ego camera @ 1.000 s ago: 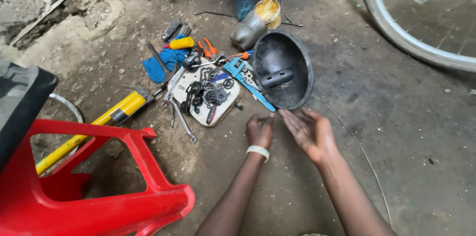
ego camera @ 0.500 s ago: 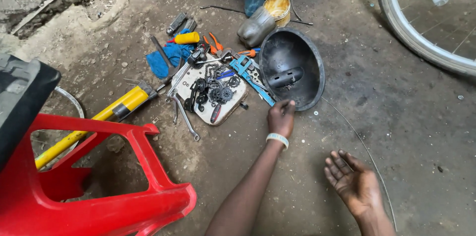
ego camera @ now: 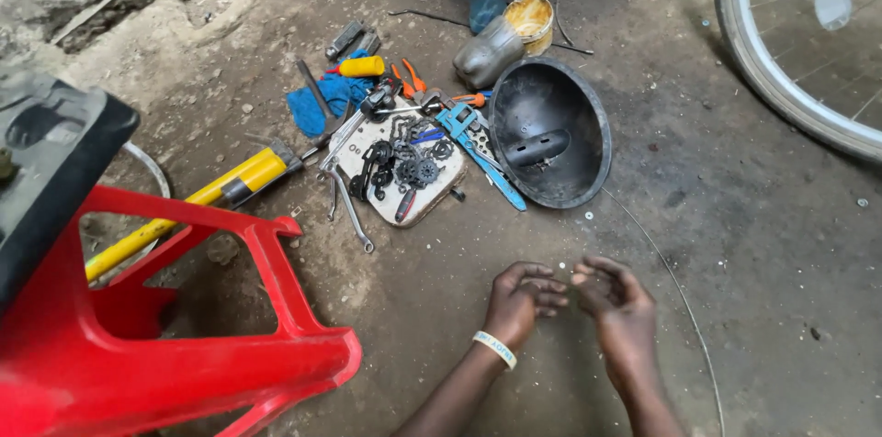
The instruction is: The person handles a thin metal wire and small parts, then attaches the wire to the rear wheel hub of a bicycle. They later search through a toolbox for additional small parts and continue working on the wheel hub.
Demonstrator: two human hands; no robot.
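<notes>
Moved: left hand (ego camera: 519, 301) back from the black bowl (ego camera: 551, 134), now beside right hand (ego camera: 617, 304).
Left fingers: curled, loosely closed, contents unclear.
Right fingers: half-curled, holding nothing visible.

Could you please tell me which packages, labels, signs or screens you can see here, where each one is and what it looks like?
Tin: top centre, behind the black bowl; round, open, yellowish inside.
Plastic bottle: lying left of the tin; grey, dented.
Wristband: on the left hand's wrist; pale band with small print.
No signs or screens.
</notes>
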